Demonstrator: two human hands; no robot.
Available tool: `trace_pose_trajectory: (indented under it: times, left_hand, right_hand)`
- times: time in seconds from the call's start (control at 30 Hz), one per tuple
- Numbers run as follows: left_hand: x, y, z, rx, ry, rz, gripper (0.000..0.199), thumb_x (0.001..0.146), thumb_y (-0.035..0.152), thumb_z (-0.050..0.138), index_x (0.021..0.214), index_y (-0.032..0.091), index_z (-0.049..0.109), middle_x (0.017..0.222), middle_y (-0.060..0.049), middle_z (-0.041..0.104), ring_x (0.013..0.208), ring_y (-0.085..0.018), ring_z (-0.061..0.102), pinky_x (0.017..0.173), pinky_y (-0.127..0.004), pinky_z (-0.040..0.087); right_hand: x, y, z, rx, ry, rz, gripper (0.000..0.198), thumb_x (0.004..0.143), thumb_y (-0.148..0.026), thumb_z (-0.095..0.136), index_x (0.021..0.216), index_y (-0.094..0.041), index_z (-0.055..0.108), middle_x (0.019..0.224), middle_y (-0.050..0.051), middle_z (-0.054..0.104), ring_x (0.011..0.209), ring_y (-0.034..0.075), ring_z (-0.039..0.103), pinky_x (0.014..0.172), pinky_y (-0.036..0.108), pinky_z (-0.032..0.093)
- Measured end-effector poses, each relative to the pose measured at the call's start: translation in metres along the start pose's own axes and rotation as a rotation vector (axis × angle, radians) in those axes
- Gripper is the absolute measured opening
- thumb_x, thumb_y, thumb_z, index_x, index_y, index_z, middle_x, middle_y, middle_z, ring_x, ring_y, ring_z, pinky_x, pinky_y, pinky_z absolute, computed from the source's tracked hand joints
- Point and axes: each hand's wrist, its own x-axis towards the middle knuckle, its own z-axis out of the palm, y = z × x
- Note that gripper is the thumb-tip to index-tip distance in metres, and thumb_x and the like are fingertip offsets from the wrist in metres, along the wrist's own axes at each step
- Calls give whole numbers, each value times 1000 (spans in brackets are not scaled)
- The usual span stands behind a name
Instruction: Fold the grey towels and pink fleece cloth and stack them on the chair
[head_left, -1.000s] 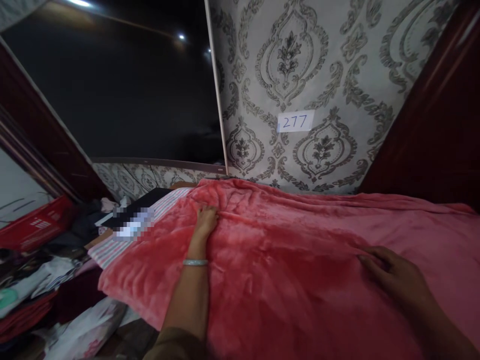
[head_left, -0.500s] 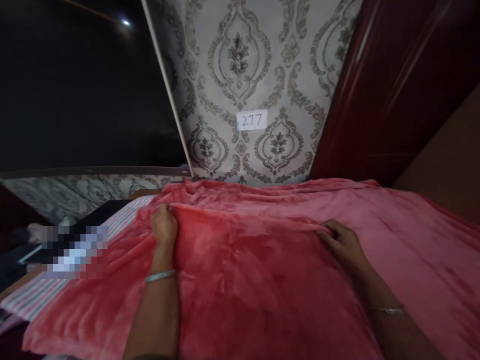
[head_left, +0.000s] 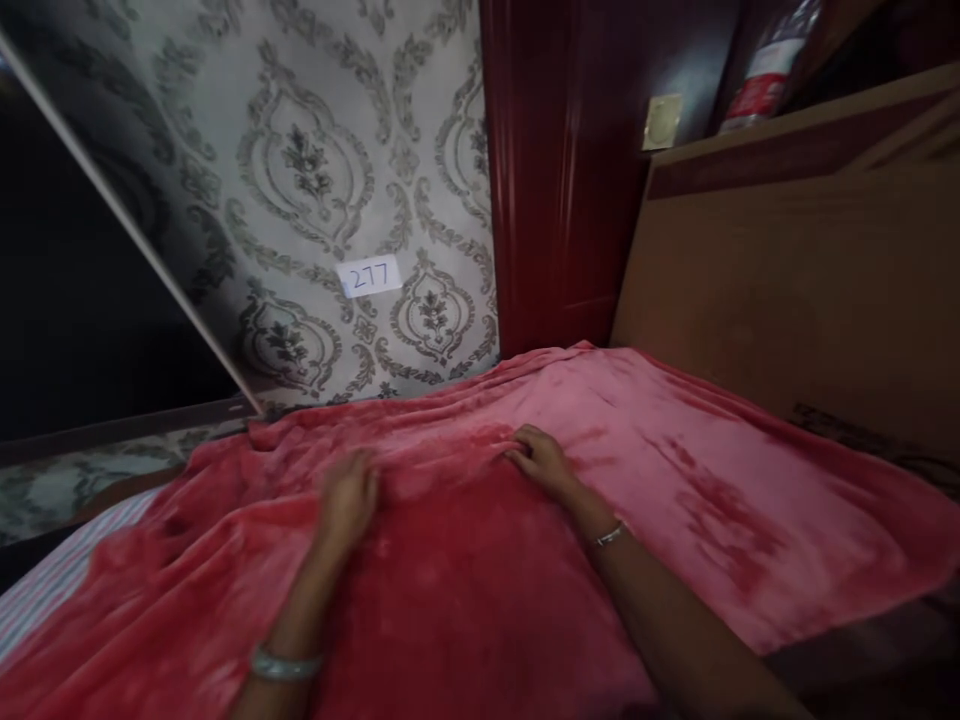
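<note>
A soft plush blanket [head_left: 465,590] in red and pink covers the surface before me, wrinkled and partly folded over itself. My right hand [head_left: 541,460] pinches the raised edge of the upper layer between thumb and fingers. To the left, my left hand [head_left: 349,500] is closed at the other end of that same edge; motion blurs it, and its fingertips are partly hidden. Between the two hands the edge hangs slack, and the layer slopes down towards me.
Striped cloth [head_left: 67,570] shows beneath the blanket at left. Behind stand a dark television [head_left: 82,270], patterned wallpaper with a paper label [head_left: 371,275] reading 277, and a dark red panel [head_left: 559,200]. A large cardboard box [head_left: 787,280] rises at right, with a bottle [head_left: 765,80] behind its top edge.
The view has turned right, bringing the cardboard box and bottle into sight. My hands have come closer together, and the blanket edge between them has gone from taut to slack.
</note>
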Motion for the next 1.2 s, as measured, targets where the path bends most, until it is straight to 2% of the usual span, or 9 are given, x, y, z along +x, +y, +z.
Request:
trace_pose_trajectory:
  times: [0.13,0.27,0.43,0.6,0.77,0.9,1.0,1.1,1.2]
  left_hand:
    - [4,79,41,-54,-201,196,36,87,29,62,122,19,63,123,-12,67,116,-28,60,102,-44,48]
    - [-2,117,71,-2,-268,89,22,93,17,47,100,18,67,101,-11,71,100,-26,65,89,-40,50]
    - [-11,105,82,-42,-242,52,24,94,15,43,94,18,67,98,-11,71,95,-25,66,85,-37,51]
    - [-12,100,82,-63,-188,64,25,95,17,42,95,17,68,98,-11,71,96,-25,66,87,-38,52]
    - [-11,97,88,-112,-77,119,22,95,17,45,92,19,66,94,-9,70,94,-24,66,87,-38,52]
    - [-11,93,88,-130,-21,159,22,95,18,44,92,19,65,92,-9,69,90,-24,65,84,-39,53]
    - [-11,93,85,-133,27,165,23,96,19,42,92,19,65,90,-9,68,89,-24,64,84,-39,52]
    - [-12,95,84,-129,47,167,25,96,20,41,92,19,65,89,-9,67,88,-24,63,84,-40,52]
    - [-12,96,83,-133,64,175,25,97,21,40,92,19,65,88,-8,67,86,-23,62,83,-40,51]
  right_hand:
    - [-1,1,3,-45,19,0,9,85,-21,59,76,-21,61,78,3,61,74,18,55,69,29,43]
    - [-6,-4,4,-104,39,-3,5,85,-19,61,81,-21,64,83,2,65,81,18,58,76,30,45]
    - [-11,7,-19,-214,136,61,24,91,-15,49,103,-21,69,104,7,68,102,22,57,92,36,44]
    - [-23,56,-84,-377,252,224,43,84,-3,43,115,-17,70,115,15,67,111,27,51,100,45,42]
    - [-44,95,-131,-503,214,290,46,85,-8,46,125,-17,67,129,15,64,118,30,48,99,49,42]
    - [-44,108,-132,-550,133,264,48,84,-12,51,130,-21,64,135,13,62,125,29,46,101,48,41]
    - [-35,110,-125,-559,97,240,38,86,-14,53,117,-24,71,134,11,63,126,28,46,102,47,39]
    - [-26,110,-118,-552,77,228,25,86,-13,52,93,-21,75,115,12,70,112,26,55,96,41,41]
    - [-22,110,-116,-550,111,241,24,86,-10,48,85,-17,72,95,13,71,94,23,60,86,37,43]
